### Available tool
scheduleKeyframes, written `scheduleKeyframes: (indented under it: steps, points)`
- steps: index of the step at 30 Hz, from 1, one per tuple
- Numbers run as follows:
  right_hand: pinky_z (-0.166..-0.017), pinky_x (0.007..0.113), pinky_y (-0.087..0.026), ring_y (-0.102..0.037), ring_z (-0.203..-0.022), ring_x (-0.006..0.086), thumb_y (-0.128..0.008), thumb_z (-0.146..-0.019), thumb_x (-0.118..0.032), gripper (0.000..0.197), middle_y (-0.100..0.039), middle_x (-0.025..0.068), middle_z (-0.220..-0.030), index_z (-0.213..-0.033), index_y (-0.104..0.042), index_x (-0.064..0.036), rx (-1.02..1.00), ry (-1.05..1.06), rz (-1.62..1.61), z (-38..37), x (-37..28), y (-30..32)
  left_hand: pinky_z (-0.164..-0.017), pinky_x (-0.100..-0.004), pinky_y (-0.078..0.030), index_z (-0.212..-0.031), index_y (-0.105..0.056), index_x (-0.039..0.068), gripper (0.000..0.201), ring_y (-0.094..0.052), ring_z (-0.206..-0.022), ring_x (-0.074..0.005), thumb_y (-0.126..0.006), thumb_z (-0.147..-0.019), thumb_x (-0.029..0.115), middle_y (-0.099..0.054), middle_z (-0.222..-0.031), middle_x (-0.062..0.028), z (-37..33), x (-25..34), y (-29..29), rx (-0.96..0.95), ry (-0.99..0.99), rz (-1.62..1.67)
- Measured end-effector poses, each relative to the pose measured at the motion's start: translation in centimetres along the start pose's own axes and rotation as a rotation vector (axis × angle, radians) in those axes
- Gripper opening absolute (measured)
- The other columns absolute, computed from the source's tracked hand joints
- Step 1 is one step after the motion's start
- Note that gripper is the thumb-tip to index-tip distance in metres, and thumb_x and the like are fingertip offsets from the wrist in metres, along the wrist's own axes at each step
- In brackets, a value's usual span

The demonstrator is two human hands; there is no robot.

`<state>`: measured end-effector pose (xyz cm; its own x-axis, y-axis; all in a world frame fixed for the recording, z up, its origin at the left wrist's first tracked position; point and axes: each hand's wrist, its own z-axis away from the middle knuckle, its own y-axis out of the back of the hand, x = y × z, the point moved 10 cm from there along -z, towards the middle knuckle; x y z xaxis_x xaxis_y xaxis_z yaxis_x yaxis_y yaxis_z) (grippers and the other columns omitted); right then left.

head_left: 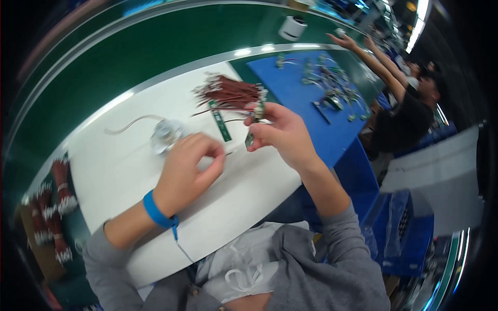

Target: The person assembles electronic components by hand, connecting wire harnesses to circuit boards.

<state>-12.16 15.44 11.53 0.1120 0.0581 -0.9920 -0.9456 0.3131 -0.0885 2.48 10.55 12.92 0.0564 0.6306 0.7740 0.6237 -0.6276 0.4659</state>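
My right hand (285, 132) pinches a small green circuit board (249, 139) between thumb and fingers; red and dark wires run beside it. My left hand (187, 168), with a blue wrist strap (155, 210), is closed, thumb against fingertips, left of the board. A thin dark tip (230, 153) shows at its fingers; what it belongs to is hidden. Between and beyond the hands lies a long green circuit board strip (220, 123) by a bundle of brown-red wires (228, 92) with white connectors. A blurred, shiny round object (167, 136) sits beyond my left hand.
The white work surface (114, 171) adjoins a blue mat (290, 78) carrying several wired circuit boards (332, 80). Tied wire bundles (62, 186) lie far left. A white cylindrical device (292, 28) stands at the back. A co-worker (402, 103) reaches in at right, above a blue bin (404, 233).
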Motion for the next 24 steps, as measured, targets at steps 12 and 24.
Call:
scheduleKeyframes:
  steps: [12,24]
  points:
    - [-0.077,0.032,-0.056,-0.063,-0.091,0.0195,-0.058,-0.087,0.000,0.042,-0.060,0.0135,-0.107,-0.127,-0.046,0.0060,-0.089,0.201,-0.121,-0.9,5.7,-11.6,-0.063,-0.0250,-0.047,-0.091,-0.059,-0.002,0.017,-0.060,-0.073,-0.0121,-0.057,-0.087,0.015,-0.062,-0.082,-0.0081,4.8,-7.3,5.0,0.089,0.299,0.686]
    - [-0.081,0.032,-0.053,-0.061,-0.095,0.0190,-0.056,-0.087,0.005,0.043,-0.059,0.0137,-0.111,-0.128,-0.044,0.0083,-0.136,0.334,0.014,-1.0,5.5,-13.3,-0.073,-0.0243,-0.049,-0.094,-0.058,-0.004,0.020,-0.061,-0.081,-0.0113,-0.056,-0.090,0.015,-0.064,-0.087,-0.0076,5.7,-8.7,5.3,0.036,0.370,0.676]
